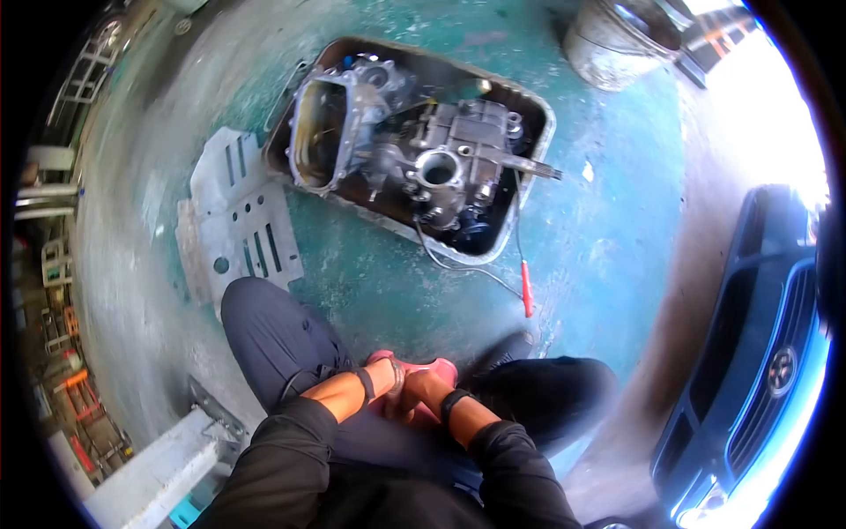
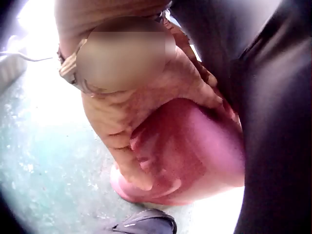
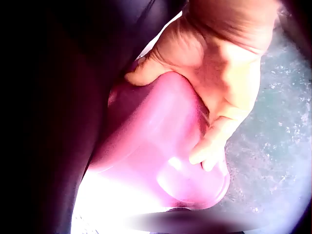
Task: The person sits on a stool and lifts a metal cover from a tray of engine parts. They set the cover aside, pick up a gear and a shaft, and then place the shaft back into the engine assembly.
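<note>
Between the person's thighs sits a pink plastic stool (image 1: 443, 368) with a smooth, rounded edge, partly covered by the legs and both hands. My left hand (image 2: 146, 105) grips one side of the stool (image 2: 190, 146), its fingers wrapped over the curved rim. On the other side, my right hand (image 3: 222, 85) holds the stool's rim (image 3: 161, 117) with thumb and fingers astride it. Seen from the head, the left hand (image 1: 386, 372) and right hand (image 1: 425, 391) are close together, low in front of the body.
Ahead on the green floor lies a dark metal tray (image 1: 544, 115) holding a greasy gearbox case (image 1: 467, 132) and housing (image 1: 324, 132). Nearby are a slotted metal plate (image 1: 242, 216) and a red-handled cable tool (image 1: 527, 289). A bucket (image 1: 617, 44) stands beyond; a blue car (image 1: 758, 353) is at right.
</note>
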Motion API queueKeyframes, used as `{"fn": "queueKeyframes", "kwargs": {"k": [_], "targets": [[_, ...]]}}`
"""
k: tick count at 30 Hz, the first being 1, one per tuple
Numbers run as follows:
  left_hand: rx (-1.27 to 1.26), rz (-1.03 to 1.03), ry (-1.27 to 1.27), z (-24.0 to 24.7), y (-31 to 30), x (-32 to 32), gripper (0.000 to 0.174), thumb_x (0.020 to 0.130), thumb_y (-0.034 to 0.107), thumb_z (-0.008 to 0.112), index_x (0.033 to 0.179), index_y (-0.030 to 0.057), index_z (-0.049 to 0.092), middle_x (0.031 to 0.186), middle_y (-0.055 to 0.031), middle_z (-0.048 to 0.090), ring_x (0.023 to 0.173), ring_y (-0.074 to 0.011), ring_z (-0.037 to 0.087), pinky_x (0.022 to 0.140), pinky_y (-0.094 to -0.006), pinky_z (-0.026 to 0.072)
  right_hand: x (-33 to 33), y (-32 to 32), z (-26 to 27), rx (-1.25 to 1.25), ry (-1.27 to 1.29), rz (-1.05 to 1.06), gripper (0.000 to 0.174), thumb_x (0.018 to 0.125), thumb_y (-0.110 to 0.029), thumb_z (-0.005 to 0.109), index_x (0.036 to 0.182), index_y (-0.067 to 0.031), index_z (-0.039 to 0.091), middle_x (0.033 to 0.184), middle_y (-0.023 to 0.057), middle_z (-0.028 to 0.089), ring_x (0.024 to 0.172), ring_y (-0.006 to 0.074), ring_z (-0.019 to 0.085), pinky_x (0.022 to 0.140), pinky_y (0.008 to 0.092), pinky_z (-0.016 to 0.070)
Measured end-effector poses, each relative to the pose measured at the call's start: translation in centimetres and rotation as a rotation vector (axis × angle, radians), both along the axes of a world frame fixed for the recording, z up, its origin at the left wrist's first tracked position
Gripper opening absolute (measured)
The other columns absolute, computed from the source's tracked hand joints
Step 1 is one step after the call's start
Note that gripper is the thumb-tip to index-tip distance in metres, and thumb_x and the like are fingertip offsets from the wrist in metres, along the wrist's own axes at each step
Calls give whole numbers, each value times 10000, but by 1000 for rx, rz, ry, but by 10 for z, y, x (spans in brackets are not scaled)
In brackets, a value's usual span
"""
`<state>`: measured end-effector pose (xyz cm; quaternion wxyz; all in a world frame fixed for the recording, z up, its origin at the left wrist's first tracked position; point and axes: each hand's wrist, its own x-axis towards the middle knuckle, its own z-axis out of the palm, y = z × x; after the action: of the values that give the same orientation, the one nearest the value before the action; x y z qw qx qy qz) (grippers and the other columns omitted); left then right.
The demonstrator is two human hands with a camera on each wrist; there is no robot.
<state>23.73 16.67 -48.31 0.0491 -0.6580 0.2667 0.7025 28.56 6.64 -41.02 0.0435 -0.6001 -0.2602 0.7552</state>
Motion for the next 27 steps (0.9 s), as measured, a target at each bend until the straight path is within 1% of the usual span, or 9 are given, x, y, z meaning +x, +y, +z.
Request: {"fn": "queueKeyframes", "kwargs": {"k": [10,14,17,18,19,22,24,25,27], "targets": [[64,-90,26,28,-15,7,1122,488,543,836,1404,117,347,1386,-178,396,1256,-314,436,1000,-442,397,-6,-19,11,9,-68,-83,1144,579,-453,828,1469,-101,201,1409,106,432,1293,266,422,1014,376,412],[110,-115,-19,48,-15,17,1125,474,551,844,1399,126,366,1382,-173,404,1245,-306,457,995,-426,413,-1,-24,16,208,-413,20,746,590,-505,810,1186,-148,538,1184,64,597,1110,233,563,909,373,472],[122,29,-379,19,7,17,825,454,514,853,1174,201,597,1269,-135,517,1129,-289,547,915,-400,474,-2,-16,-20,324,-595,5,586,598,-536,797,1045,-169,703,1058,43,683,1020,215,634,825,371,513],[-3,-62,-436,27,3,29,676,480,472,848,1085,249,644,1190,-118,569,1073,-285,580,882,-390,490,7,-9,-38,306,-643,-42,521,613,-506,797,1000,-167,717,1032,43,691,993,223,645,815,362,518],[-9,95,-476,75,-7,46,489,520,427,835,961,278,688,1075,-126,639,991,-278,627,825,-380,516,23,-10,-19,287,-642,-77,476,626,-474,792,976,-159,722,1020,50,694,977,234,653,809,363,524],[109,327,-714,123,-9,77,497,604,371,840,940,32,700,1018,-144,680,952,-265,661,830,-346,534,51,-7,-26,361,-801,-431,473,683,-374,724,1049,-80,668,1033,171,667,1010,306,630,861,396,504],[-116,397,-746,87,12,98,347,682,235,747,954,27,693,1042,-198,656,974,-306,646,820,-370,531,62,-9,-8,370,-861,-616,471,699,-317,717,1085,-59,639,1036,181,661,1017,327,621,863,404,501],[-84,429,-754,132,1,108,297,710,162,668,965,10,682,1036,-220,648,983,-316,640,821,-386,526,66,-16,19,369,-872,-697,471,704,-303,716,1090,-49,632,1035,185,659,1020,332,617,859,407,503],[-307,433,-861,114,10,133,278,728,114,600,962,-22,663,998,-238,648,988,-325,634,818,-408,520,79,-20,21,293,-979,-855,466,723,-287,718,1097,-25,625,1032,184,662,1011,330,624,846,401,507]]}}
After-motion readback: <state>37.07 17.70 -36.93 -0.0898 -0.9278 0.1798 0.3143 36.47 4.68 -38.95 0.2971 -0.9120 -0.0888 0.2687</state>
